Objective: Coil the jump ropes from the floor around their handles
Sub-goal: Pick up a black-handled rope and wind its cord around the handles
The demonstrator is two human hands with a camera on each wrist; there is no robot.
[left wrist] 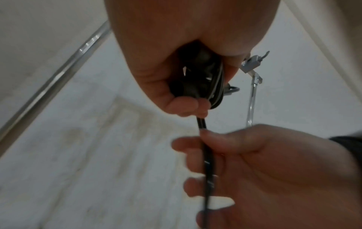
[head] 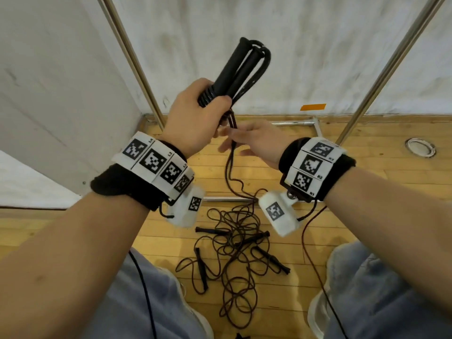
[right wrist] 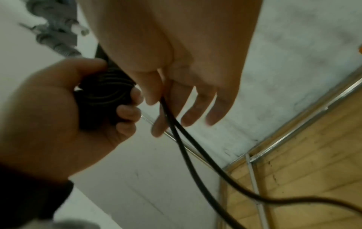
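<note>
My left hand point(head: 193, 121) grips two black jump-rope handles point(head: 234, 67) held together and pointing up, with several turns of rope coiled round their lower end point(right wrist: 105, 96). Just below it my right hand point(head: 247, 138) pinches the doubled black rope point(head: 230, 172) between thumb and forefinger point(right wrist: 160, 124); its other fingers are spread loosely. The rope point(left wrist: 206, 162) hangs from there to a tangled pile point(head: 234, 241) on the wooden floor. More black handles point(head: 201, 270) lie in that pile between my feet.
Slanted metal poles point(head: 132, 62) and white sheeting point(head: 318, 45) enclose the space. A metal bar point(head: 293, 123) runs along the floor at the wall. A round floor fitting point(head: 420, 148) sits at the right. My knees and shoes point(head: 318, 314) flank the pile.
</note>
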